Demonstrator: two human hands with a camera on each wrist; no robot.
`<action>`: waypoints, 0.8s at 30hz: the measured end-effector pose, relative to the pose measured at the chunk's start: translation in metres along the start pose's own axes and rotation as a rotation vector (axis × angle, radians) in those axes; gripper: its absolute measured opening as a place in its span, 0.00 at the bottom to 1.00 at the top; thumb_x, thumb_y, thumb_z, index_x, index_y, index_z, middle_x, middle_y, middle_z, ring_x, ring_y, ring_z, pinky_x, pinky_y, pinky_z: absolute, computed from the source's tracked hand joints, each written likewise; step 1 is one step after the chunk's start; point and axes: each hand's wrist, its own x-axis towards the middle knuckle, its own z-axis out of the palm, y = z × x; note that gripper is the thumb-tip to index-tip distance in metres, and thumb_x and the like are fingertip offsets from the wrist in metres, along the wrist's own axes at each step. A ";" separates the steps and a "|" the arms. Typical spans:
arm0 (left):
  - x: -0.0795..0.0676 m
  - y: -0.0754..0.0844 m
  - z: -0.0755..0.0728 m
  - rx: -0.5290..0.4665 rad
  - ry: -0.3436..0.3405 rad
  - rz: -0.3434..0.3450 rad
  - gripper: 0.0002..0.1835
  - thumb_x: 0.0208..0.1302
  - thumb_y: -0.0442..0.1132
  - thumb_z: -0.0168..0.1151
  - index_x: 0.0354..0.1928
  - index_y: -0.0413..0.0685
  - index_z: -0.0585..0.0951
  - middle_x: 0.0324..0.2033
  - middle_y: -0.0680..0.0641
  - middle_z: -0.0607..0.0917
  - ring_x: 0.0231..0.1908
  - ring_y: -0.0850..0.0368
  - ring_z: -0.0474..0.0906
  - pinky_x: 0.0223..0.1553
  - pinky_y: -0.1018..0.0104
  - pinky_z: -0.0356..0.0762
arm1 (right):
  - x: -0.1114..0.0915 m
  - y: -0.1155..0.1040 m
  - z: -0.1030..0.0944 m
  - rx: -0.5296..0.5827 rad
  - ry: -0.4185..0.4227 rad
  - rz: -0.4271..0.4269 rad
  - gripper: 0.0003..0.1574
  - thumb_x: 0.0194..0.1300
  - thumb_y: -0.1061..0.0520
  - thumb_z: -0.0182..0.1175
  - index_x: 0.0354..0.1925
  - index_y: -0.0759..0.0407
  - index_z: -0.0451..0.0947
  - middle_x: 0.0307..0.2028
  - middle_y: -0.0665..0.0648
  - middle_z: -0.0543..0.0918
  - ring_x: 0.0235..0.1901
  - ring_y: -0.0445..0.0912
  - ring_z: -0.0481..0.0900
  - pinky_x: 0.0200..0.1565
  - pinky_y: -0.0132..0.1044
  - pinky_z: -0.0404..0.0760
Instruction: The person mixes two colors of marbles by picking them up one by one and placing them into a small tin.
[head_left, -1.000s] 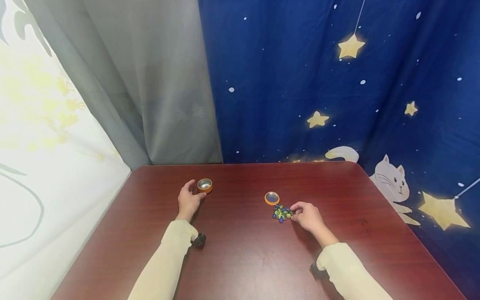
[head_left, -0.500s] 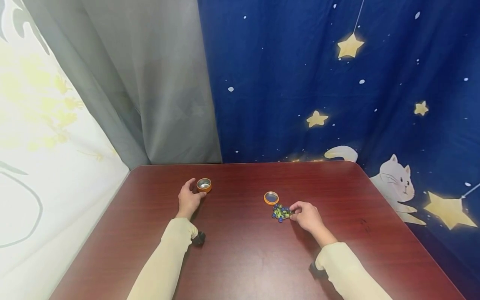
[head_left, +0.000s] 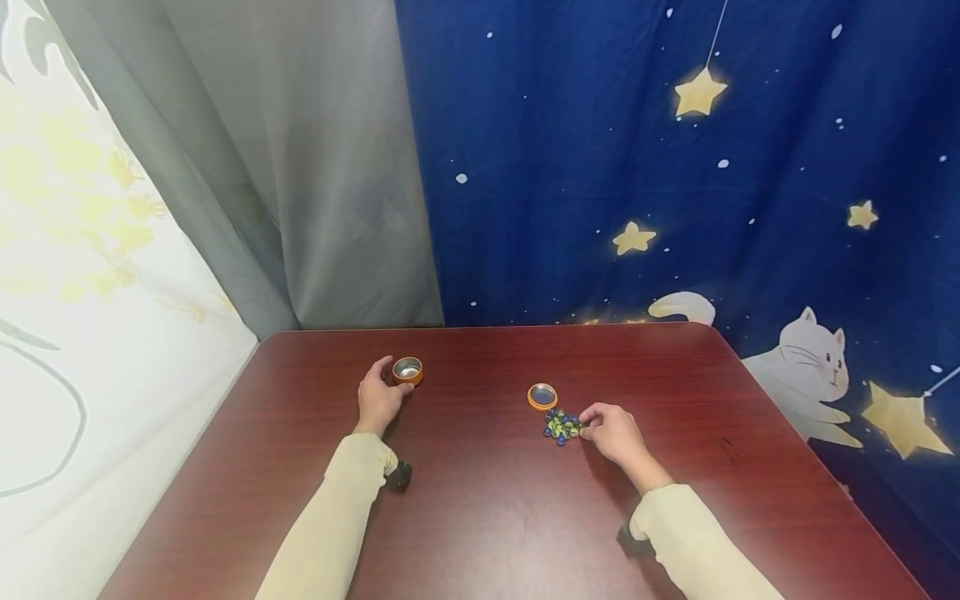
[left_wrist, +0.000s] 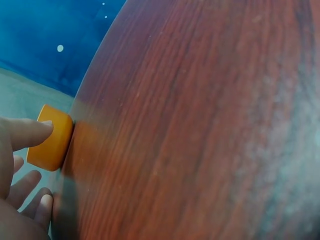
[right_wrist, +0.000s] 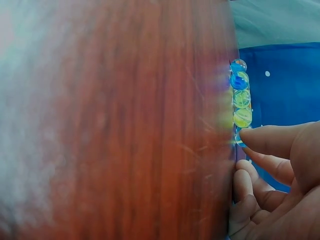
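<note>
Head view: wide strip of wood between tin and lid on the brown table [head_left: 465,483]
Left hand [head_left: 378,399]: fingers spread, thumb at the side of the orange tin [head_left: 408,381], near the far edge
Right hand [head_left: 615,432]: at the right edge of the marbles [head_left: 560,427]; cannot tell if pinching one
Orange lid [head_left: 543,407]: just behind the marbles
Hidden: one marble, partly, behind the right thumb
Cut off: both sleeves [head_left: 318,525]

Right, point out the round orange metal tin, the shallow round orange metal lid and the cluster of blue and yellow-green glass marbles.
Orange tin [left_wrist: 53,144]: left wrist view, outer side wall.
Orange lid [head_left: 542,396]: head view, grey inner face.
Glass marbles [head_left: 561,426]: head view, middle of the cluster.
</note>
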 end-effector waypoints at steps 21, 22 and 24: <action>0.002 0.001 0.005 0.039 0.037 -0.002 0.35 0.52 0.36 0.74 0.64 0.42 0.72 0.57 0.35 0.77 0.57 0.37 0.63 0.58 0.47 0.60 | 0.000 0.000 0.000 -0.009 0.009 0.002 0.07 0.52 0.61 0.70 0.31 0.56 0.82 0.24 0.49 0.81 0.27 0.44 0.76 0.34 0.43 0.72; 0.002 0.001 0.005 0.041 0.035 -0.004 0.35 0.53 0.36 0.74 0.64 0.43 0.72 0.57 0.35 0.77 0.57 0.38 0.63 0.58 0.47 0.61 | 0.000 0.000 0.000 -0.007 0.009 0.001 0.07 0.52 0.61 0.70 0.32 0.56 0.82 0.24 0.49 0.81 0.27 0.44 0.76 0.34 0.43 0.73; 0.002 0.002 0.005 0.046 0.032 -0.007 0.35 0.53 0.37 0.74 0.64 0.43 0.72 0.57 0.35 0.77 0.56 0.38 0.63 0.57 0.47 0.62 | 0.000 0.001 0.000 -0.006 0.008 0.002 0.07 0.52 0.61 0.70 0.32 0.56 0.82 0.24 0.49 0.81 0.28 0.44 0.77 0.34 0.44 0.73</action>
